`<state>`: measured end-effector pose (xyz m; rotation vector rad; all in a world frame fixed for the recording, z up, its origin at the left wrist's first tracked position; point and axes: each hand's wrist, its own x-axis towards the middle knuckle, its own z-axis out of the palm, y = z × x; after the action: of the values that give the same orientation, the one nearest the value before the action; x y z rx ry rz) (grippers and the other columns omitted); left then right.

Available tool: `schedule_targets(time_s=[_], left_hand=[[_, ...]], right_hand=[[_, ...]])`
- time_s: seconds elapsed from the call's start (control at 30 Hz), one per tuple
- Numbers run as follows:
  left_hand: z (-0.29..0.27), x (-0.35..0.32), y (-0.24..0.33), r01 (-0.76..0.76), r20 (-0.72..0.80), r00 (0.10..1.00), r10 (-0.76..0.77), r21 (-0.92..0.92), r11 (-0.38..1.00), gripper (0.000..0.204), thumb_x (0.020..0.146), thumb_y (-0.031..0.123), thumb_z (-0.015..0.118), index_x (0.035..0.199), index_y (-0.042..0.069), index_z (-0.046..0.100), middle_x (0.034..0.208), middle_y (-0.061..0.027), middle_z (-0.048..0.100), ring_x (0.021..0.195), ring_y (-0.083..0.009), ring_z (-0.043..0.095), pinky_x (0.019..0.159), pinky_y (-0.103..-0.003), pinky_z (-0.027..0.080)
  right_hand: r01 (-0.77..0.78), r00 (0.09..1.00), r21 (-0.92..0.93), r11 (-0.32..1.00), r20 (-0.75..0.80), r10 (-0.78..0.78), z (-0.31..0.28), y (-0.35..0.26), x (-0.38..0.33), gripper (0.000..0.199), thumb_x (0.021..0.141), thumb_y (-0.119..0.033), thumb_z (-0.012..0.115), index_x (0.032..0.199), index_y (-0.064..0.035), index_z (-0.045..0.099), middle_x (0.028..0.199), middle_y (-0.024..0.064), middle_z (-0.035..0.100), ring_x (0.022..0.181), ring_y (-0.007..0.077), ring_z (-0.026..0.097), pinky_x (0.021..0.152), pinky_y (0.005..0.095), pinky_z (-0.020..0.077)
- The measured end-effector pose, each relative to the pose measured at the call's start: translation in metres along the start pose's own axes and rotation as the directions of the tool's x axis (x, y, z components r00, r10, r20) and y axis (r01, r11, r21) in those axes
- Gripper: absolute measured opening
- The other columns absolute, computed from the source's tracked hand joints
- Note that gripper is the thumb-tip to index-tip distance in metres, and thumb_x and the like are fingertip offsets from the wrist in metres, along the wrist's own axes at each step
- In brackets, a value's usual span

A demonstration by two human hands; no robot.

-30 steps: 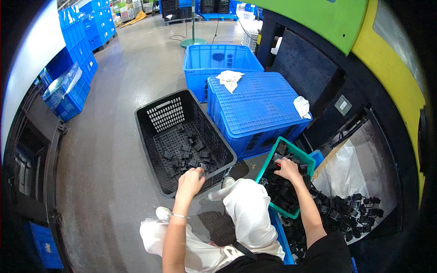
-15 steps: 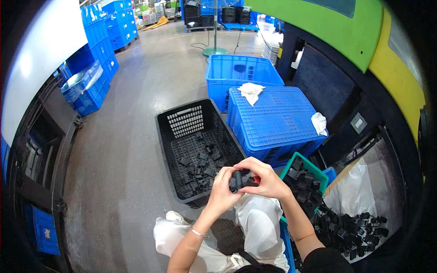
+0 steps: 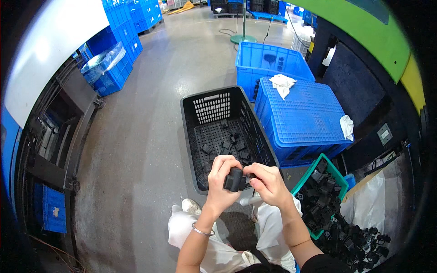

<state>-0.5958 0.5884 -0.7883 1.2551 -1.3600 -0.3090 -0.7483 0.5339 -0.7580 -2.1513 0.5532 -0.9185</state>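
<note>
Above the near end of a black crate, my left hand (image 3: 221,180) is wrapped round a black plastic part (image 3: 234,179) with a rounded, block-like body. My right hand (image 3: 269,185) is closed in a pinch at the part's right side, its fingertips on a small dark edge there. The fingers partly hide the shape of the part. Under my hands stands the black plastic crate (image 3: 187,136), with several similar black parts (image 3: 234,144) scattered on its perforated bottom.
At my right a green bin (image 3: 342,175) is heaped with black parts, and a loose pile (image 3: 355,243) lies beside it. A lidded blue box (image 3: 302,113) and an open blue box (image 3: 273,73) stand beyond. Machines flank both sides; stacked blue crates (image 3: 125,36) stand far left.
The view has shifted, so the scene sits further right and higher. My right hand has drawn back slightly from the part and my left hand has turned it more upright.
</note>
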Motion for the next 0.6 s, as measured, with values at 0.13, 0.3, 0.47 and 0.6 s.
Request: schedule_targets(time_s=[0.13,0.3,0.47,0.6], left_hand=[[-0.002,0.002,-0.003,-0.012,-0.007,1.0,0.012,0.063,0.998,0.029,0.059,-0.003,0.066,0.085,0.003,0.057,0.09,-0.0103,0.054,0.086,-0.0298,0.055,0.075,-0.038,0.046],[0.0,0.002,-0.005,-0.035,0.026,0.999,0.033,0.112,0.993,0.027,0.059,-0.001,0.067,0.084,0.003,0.057,0.09,-0.0101,0.054,0.086,-0.0297,0.054,0.075,-0.039,0.046],[0.007,0.001,-0.007,-0.028,0.042,0.999,0.025,0.096,0.995,0.028,0.059,-0.001,0.068,0.085,0.003,0.057,0.091,-0.0103,0.054,0.086,-0.0299,0.054,0.075,-0.039,0.046],[0.008,-0.002,-0.009,-0.009,0.054,0.999,0.004,0.091,0.996,0.028,0.059,0.0,0.068,0.085,0.003,0.057,0.091,-0.0109,0.054,0.087,-0.0301,0.054,0.076,-0.038,0.046]], right_hand=[[0.061,0.998,-0.112,0.992,0.036,-0.057,0.001,0.002,0.0,0.019,0.084,-0.016,0.06,0.098,-0.003,0.064,0.085,0.0142,0.065,0.071,0.0321,0.065,0.062,0.0372,0.0516],[0.066,0.998,-0.174,0.983,0.021,-0.063,0.002,0.008,-0.005,0.019,0.083,-0.018,0.064,0.096,-0.0041,0.066,0.08,0.011,0.065,0.064,0.0274,0.064,0.056,0.0347,0.0501],[0.065,0.998,-0.222,0.973,-0.001,-0.067,-0.003,0.008,-0.007,0.019,0.082,-0.021,0.066,0.093,-0.0055,0.068,0.072,0.0077,0.061,0.058,0.024,0.061,0.052,0.0334,0.0478],[0.075,0.997,-0.243,0.967,-0.005,-0.079,-0.003,0.009,-0.009,0.019,0.083,-0.022,0.066,0.093,-0.0066,0.068,0.069,0.0064,0.058,0.056,0.0229,0.059,0.05,0.0333,0.0469]])
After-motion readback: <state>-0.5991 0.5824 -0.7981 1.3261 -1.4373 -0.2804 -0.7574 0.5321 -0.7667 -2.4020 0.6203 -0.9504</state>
